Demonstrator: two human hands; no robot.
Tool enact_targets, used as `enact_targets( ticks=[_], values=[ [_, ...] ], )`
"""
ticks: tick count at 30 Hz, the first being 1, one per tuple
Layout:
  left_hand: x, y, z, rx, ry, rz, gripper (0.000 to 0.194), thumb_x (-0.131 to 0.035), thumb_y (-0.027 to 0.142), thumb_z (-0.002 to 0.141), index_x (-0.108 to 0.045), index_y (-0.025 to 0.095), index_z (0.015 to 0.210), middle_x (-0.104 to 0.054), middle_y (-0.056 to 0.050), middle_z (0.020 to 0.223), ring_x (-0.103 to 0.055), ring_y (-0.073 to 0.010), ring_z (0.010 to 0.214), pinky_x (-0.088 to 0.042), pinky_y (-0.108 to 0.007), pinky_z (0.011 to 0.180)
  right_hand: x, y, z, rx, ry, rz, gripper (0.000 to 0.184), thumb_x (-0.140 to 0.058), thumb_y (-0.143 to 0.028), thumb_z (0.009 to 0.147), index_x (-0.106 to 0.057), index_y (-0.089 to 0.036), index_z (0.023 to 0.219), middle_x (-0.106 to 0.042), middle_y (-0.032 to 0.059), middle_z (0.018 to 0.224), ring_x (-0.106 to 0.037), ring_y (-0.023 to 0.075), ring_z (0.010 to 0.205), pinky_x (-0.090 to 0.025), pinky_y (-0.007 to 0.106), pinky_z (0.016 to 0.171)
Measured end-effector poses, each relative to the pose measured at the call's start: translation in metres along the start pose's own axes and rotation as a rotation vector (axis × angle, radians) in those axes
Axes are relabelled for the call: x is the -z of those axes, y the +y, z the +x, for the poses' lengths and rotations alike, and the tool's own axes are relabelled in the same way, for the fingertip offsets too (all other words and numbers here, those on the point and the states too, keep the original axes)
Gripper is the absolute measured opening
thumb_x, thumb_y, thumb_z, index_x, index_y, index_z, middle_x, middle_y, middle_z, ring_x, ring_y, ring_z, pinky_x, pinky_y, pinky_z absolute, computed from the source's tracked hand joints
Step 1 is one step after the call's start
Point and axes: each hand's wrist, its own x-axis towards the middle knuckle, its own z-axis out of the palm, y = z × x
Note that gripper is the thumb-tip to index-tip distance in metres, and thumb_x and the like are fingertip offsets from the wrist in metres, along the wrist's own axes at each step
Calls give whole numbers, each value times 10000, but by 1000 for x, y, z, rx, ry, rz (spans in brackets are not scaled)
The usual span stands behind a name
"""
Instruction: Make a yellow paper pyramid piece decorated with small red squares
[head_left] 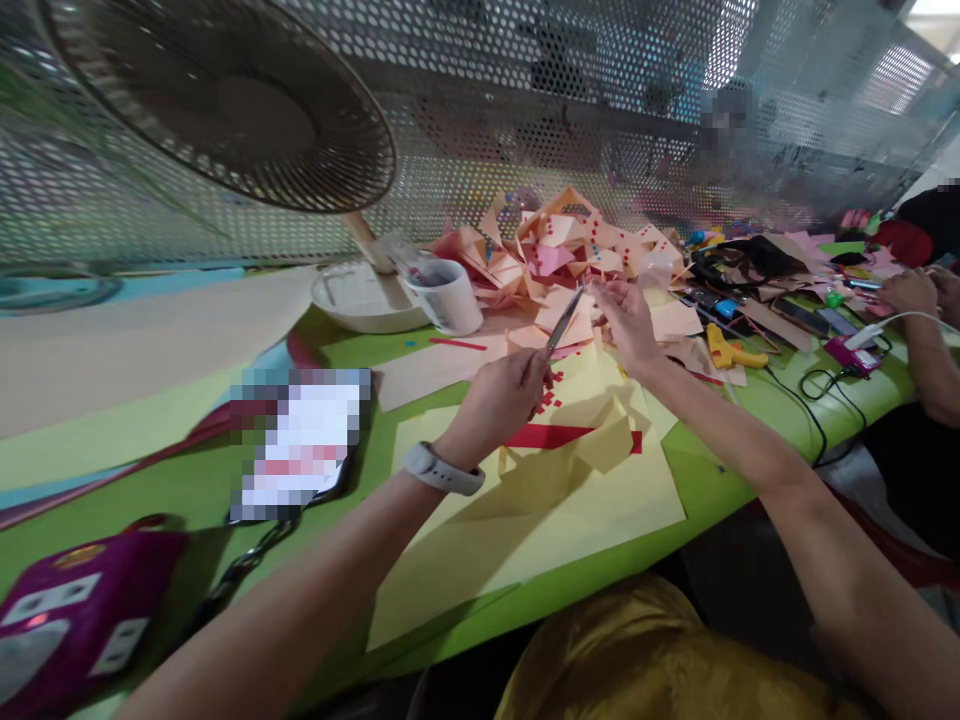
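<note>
My left hand [504, 392], with a pale watch band on its wrist, is closed around scissors [564, 322]. Their metal blades point up and away, and the handles are hidden in my fist. Close to the blade tips, my right hand [624, 318] has its fingers pinched together; what they hold is too small to make out. Below both hands lies a sheet of yellow paper [480, 560]. A folded yellow paper piece [607, 437], a red paper strip [547, 436] and several small red squares [553, 392] rest on it.
Behind my hands is a heap of folded peach paper [570, 240]. A fan [225, 110], a white mug [450, 297] and a phone [307, 440] are to the left, a purple device [90, 600] nearer. Rightward lie a yellow glue gun [731, 350] and another person's hand [909, 293].
</note>
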Motion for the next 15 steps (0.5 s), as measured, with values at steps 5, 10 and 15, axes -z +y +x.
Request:
enact_targets(
  ticks=[5,10,15],
  values=[
    [-10,0,-1,-63,-4,462,387,-285,354,988,-607,164,888,-700,-106,696,-667,-252,609,-403,-302,545,-3,-1,-14,-101,-212,-183,413,-754,-498,761,-509,-185,648,-508,-61,501,-439,45,385,-332,161,364],
    [-13,7,-6,-50,-66,831,474,-229,373,1020,-607,89,1052,-702,-179,699,-710,-336,669,-397,-303,520,0,2,1,-191,-192,-149,376,-672,-385,862,-545,-167,583,-411,-81,406,-311,30,316,-246,170,329],
    [-7,10,-17,-110,-115,886,477,-193,331,1019,-604,90,1010,-692,-177,668,-704,-338,643,-385,-309,492,20,6,27,-4,-78,-351,391,-645,-416,890,-547,-176,598,-445,-60,447,-372,48,351,-298,183,369]
  ],
)
